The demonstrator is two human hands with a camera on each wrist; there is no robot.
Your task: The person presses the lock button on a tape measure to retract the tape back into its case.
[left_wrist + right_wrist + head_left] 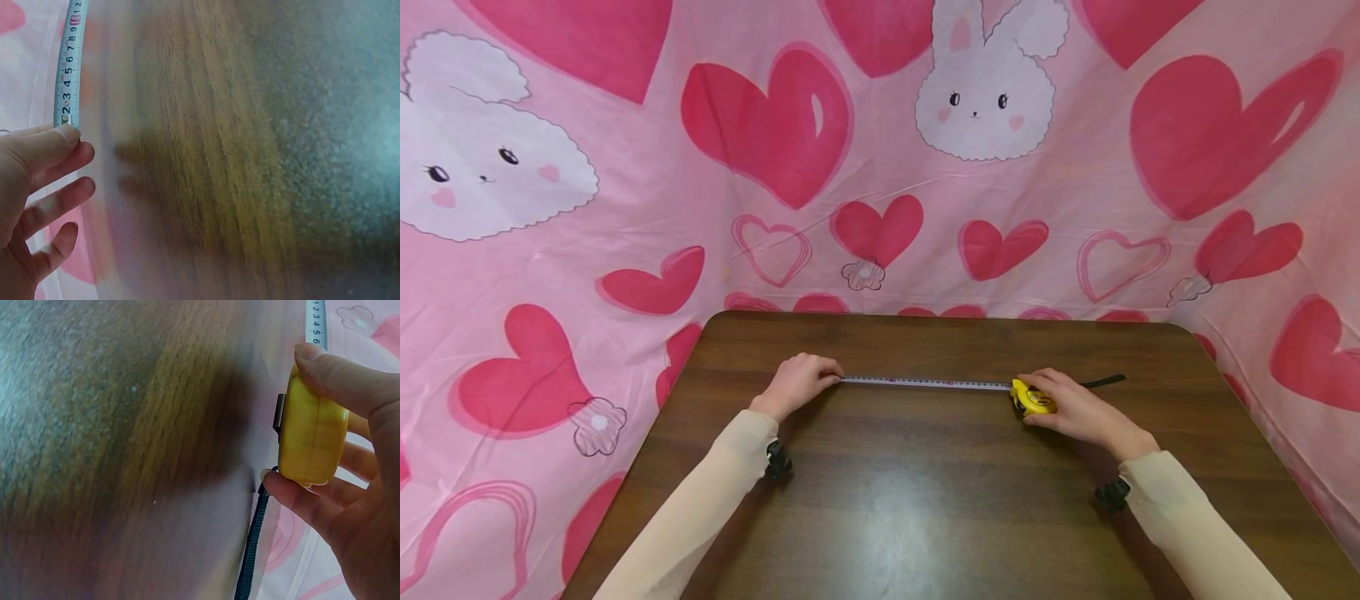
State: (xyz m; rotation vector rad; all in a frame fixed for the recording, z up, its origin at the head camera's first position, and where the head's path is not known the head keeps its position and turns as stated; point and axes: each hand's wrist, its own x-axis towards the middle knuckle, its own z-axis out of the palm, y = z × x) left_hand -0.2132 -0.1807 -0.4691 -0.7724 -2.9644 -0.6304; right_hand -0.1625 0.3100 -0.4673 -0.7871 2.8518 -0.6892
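Observation:
My right hand (1071, 406) grips the yellow case of a tape measure (1032, 398), thumb at the end where the blade comes out. A black wrist strap (251, 550) trails from the case. The white blade (925, 382) runs straight across to the left. At its end my left hand (800, 383) pinches the tip between thumb and forefinger. In the left wrist view the low numbers of the blade (69, 75) show just past the thumb (59, 140), and the other fingers are spread loosely. The blade's tip is hidden under that thumb.
A dark brown wooden table (880, 483) lies under both hands, its far edge just beyond the tape. Pink cloth (880, 167) with hearts and rabbits hangs behind and at both sides. Each wrist wears a small black camera (778, 461).

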